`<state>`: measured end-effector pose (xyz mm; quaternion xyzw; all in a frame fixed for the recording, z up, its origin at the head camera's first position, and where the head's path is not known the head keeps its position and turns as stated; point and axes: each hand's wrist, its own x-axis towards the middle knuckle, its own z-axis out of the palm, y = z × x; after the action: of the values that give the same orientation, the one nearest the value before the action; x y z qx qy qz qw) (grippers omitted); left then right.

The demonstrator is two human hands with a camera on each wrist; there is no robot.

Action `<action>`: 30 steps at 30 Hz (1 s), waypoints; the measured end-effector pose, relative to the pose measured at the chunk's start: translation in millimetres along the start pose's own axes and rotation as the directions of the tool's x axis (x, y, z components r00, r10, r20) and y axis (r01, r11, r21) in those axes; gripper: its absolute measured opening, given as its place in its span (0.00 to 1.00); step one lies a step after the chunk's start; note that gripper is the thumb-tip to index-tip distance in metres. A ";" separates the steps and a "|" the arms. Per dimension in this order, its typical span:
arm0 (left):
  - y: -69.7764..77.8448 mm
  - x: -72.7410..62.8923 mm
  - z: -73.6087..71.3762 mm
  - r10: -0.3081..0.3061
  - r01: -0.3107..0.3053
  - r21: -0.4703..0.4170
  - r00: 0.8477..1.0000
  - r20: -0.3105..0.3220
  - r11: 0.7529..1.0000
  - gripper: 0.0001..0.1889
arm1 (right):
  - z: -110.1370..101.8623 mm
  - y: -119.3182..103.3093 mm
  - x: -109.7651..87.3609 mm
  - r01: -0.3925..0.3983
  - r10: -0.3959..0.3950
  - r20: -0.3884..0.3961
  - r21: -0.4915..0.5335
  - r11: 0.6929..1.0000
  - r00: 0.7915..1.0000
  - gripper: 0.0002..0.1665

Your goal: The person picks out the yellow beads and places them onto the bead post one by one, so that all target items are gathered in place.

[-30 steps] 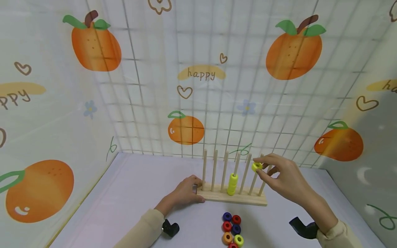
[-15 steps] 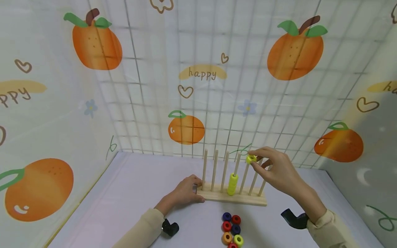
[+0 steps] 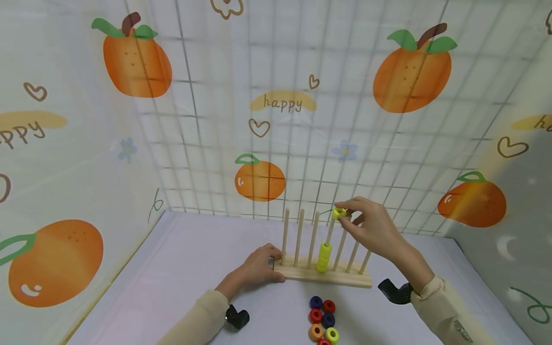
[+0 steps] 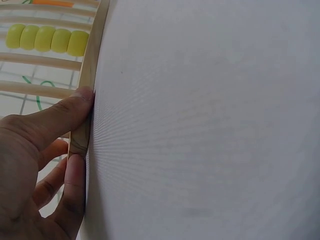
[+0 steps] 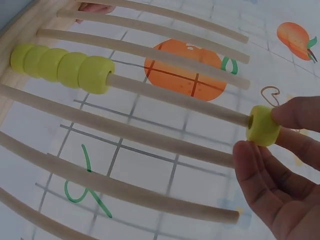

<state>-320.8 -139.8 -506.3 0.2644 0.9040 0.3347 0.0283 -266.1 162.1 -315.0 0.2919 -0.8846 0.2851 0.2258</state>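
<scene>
A wooden bead stand [image 3: 319, 276] with several upright pegs is on the table. Its middle peg carries a stack of yellow beads [image 3: 324, 258]. My left hand [image 3: 257, 266] grips the left end of the base; in the left wrist view the thumb [image 4: 67, 112] lies along one side, with fingers at the end. At the top of the middle peg, my right hand [image 3: 374, 229] pinches another yellow bead [image 3: 339, 213] between thumb and fingers. The right wrist view has this bead [image 5: 263, 126] at the peg's tip, its hole facing the peg.
Loose beads in blue, red, orange and yellow lie in a cluster before the stand, among them an orange bead [image 3: 316, 331] and a blue bead [image 3: 316, 302]. A printed curtain [image 3: 207, 143] closes off the back and sides. Black straps [image 3: 237, 317] hang by both wrists.
My right hand has carried the yellow bead left and upward, from over the right-hand pegs to the middle peg's top. The left hand stays on the base.
</scene>
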 end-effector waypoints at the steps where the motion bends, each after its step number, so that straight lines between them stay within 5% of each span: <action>1: 0.1 0.2 0.0 0.003 -0.003 0.003 1.000 0.002 1.000 0.37 | 0.8 0.8 1.0 0.002 -0.002 -0.001 0.007 1.000 1.000 0.17; 16: 1.5 -0.3 1.8 -0.009 0.009 -0.010 1.000 0.008 1.000 0.37 | 6.6 6.9 1.3 -0.031 0.029 0.035 0.057 0.998 0.999 0.14; 24: 1.6 0.7 1.8 -0.003 0.003 0.001 1.000 -0.001 1.000 0.37 | 4.0 2.8 -3.8 0.027 -0.024 -0.057 0.059 0.998 0.998 0.13; 30: 2.6 0.2 -0.2 -0.008 0.008 -0.008 1.000 0.001 1.000 0.36 | 2.4 -0.2 -15.4 0.007 -0.004 -0.032 0.090 0.996 0.999 0.12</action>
<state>-319.9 -138.2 -504.5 0.2608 0.9037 0.3380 0.0313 -255.2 166.4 -325.4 0.2995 -0.8664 0.3287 0.2272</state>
